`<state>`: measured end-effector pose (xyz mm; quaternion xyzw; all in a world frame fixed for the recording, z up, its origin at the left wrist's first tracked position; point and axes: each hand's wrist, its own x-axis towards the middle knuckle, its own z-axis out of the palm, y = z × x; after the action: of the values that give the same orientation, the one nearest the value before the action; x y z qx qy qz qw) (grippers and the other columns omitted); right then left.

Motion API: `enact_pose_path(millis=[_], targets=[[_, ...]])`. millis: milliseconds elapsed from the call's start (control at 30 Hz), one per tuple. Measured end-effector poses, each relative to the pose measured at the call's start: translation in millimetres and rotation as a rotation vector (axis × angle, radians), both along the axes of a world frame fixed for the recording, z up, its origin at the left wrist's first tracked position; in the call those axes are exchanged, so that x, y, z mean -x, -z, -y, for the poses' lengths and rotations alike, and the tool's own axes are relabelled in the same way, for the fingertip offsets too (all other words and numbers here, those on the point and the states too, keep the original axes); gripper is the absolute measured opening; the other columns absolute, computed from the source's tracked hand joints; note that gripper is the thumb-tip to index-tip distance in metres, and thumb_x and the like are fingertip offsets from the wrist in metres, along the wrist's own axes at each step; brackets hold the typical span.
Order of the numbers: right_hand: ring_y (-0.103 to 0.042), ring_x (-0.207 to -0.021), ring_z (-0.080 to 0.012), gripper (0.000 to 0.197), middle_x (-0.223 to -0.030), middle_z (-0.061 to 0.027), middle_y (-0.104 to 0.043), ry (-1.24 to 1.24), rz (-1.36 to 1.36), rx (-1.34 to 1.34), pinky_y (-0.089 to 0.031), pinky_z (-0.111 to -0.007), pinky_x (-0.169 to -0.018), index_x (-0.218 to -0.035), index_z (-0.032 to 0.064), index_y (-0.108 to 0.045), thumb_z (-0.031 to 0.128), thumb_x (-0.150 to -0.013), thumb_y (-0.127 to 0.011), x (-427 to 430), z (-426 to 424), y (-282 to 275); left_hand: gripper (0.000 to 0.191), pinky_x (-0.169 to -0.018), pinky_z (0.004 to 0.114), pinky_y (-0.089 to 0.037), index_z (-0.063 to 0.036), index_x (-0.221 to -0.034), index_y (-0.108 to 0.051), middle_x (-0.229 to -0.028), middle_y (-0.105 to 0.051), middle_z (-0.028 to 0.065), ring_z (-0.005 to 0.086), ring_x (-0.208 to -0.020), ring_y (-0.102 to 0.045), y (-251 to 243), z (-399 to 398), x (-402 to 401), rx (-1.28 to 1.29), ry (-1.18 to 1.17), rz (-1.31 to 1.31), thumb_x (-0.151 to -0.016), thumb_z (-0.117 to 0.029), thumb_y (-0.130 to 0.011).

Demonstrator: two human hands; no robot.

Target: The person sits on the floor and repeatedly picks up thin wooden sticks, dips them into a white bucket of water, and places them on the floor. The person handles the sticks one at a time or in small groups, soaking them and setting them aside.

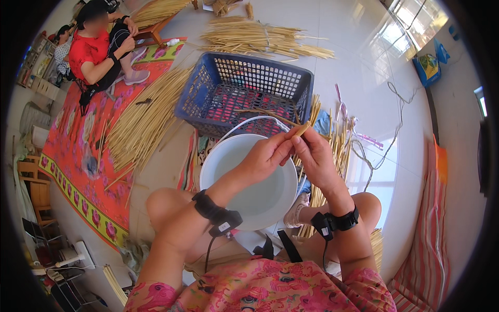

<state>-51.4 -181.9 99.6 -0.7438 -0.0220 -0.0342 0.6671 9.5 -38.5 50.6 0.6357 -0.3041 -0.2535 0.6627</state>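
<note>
My left hand (265, 154) and my right hand (317, 160) meet above a white plastic bucket (208, 163). Between their fingertips is a short, pale tan piece of plant stalk (303, 128), pinched by the right thumb and fingers. The left fingers close on its lower end, partly hidden behind the right thumb. Water (253, 202) stands in the bucket, between my knees. A thin brown strand (273, 113) runs from near the fingertips over the crate; whether it joins the held piece, I cannot tell.
Beyond the bucket stands a dark blue plastic crate (243, 58). Straw-like stalks (150, 117) lie left, another bundle (265, 39) behind the crate, more stalks (339, 144) at right. A person in red (91, 54) sits on the floral mat (70, 156). Twisted cord (370, 167) trails over the tiles.
</note>
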Motion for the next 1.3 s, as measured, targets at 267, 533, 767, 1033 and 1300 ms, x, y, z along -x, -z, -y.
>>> enact_pose_path(millis=[267,533,767,1033,1300], targets=[[-0.052,-0.066,-0.0082,0.016,-0.08,-0.0026,-0.057,0.179,0.078,0.118,-0.045,-0.023,-0.06,-0.097,0.0019,-0.055,0.014,-0.098,-0.046,2.1,2.6,11.7,0.03,-0.055,0.032,-0.041,-0.0061,-0.114,-0.053,-0.063,-0.052,0.0055,0.0193,-0.058,-0.053,17.8,-6.3,8.3,-0.148,0.038,0.077,-0.1,-0.029,-0.04],[-0.044,-0.063,-0.0041,0.025,-0.072,0.0031,-0.051,0.572,0.207,0.043,-0.035,-0.02,-0.054,-0.095,0.0046,-0.057,0.026,-0.099,-0.046,-7.0,43.6,3.0,0.024,-0.064,0.046,-0.046,-0.0049,-0.092,-0.054,-0.077,-0.061,0.0147,0.0356,-0.075,-0.06,101.0,-41.5,18.3,-0.596,0.126,0.548,-0.095,-0.028,-0.047],[-0.057,-0.064,-0.017,0.02,-0.071,-0.0108,-0.059,0.23,-0.051,0.431,-0.046,-0.03,-0.062,-0.094,-0.0001,-0.056,0.019,-0.096,-0.052,-2.9,0.1,23.1,0.024,-0.069,0.047,-0.044,-0.0029,-0.089,-0.054,-0.08,-0.06,0.017,0.038,-0.078,-0.057,101.1,-41.0,14.7,-0.584,0.07,0.475,-0.094,-0.025,-0.048],[-0.047,-0.054,-0.0127,0.03,-0.066,-0.0055,-0.054,0.729,0.267,0.42,-0.037,-0.028,-0.051,-0.083,0.0025,-0.054,0.023,-0.1,-0.039,-4.6,51.5,1.3,0.021,-0.071,0.047,-0.046,-0.0009,-0.094,-0.058,-0.085,-0.062,0.0197,0.0377,-0.081,-0.06,164.3,-60.4,3.1,-0.891,0.223,0.452,-0.09,-0.02,-0.05],[-0.043,-0.057,-0.0093,0.03,-0.065,-0.0025,-0.049,0.737,0.205,0.348,-0.036,-0.025,-0.053,-0.081,0.0032,-0.053,0.023,-0.1,-0.041,6.0,64.2,2.8,0.027,-0.09,0.046,-0.045,-0.0019,-0.105,-0.062,-0.113,-0.054,0.0216,0.0373,-0.107,-0.053,228.2,-94.5,-2.9,-1.344,0.026,0.588,-0.08,-0.008,-0.056]])
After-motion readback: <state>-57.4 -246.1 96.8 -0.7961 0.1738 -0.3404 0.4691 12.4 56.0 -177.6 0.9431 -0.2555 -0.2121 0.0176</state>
